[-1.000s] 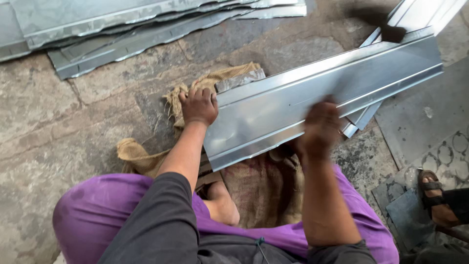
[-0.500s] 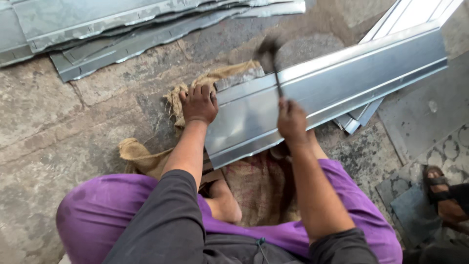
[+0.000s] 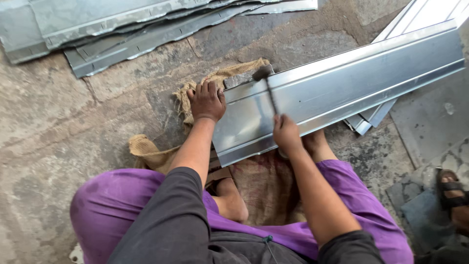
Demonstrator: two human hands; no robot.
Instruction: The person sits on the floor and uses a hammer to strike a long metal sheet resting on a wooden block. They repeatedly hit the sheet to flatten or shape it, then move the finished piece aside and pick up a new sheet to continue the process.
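Sheet metal (image 3: 342, 93), a long folded grey strip, lies slanted across the stone floor (image 3: 63, 137), its near end over a burlap sack (image 3: 264, 186) in front of the sitting person. More sheets (image 3: 122, 24) are stacked at the top, well apart. Left hand (image 3: 206, 101) presses flat, fingers spread, on the strip's left end. Right hand (image 3: 286, 133) has its fingers closed around a hammer (image 3: 267, 85), whose head touches the strip's upper fold.

Long shiny folded metal sheet (image 3: 342, 93) lies flat on burlap on the floor; dark-headed hammer (image 3: 266, 85) stands on its upper fold.
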